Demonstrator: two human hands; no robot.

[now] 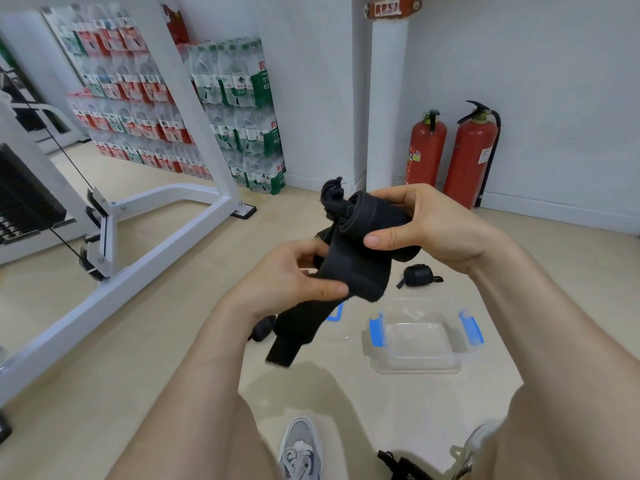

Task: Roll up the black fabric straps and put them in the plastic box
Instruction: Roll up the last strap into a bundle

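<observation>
Grey shoe (300,448) sits lowest in frame, on the near side of the plastic box (415,367). Above and left of the box, the right hand (436,226) curls round the rolled end of a black strap (349,268), thumb pressed on the roll. The left hand (287,271) pinches the strap's flat part, its tail hanging loose. Just behind the box lies a rolled strap (417,273); left of the box, half hidden, is probably another roll (261,329).

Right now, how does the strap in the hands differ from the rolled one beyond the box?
The held strap is partly rolled, tail hanging; the floor strap is fully rolled. The left hand and right hand grip the held strap; the floor strap lies untouched. Both are black, outside the box.
</observation>
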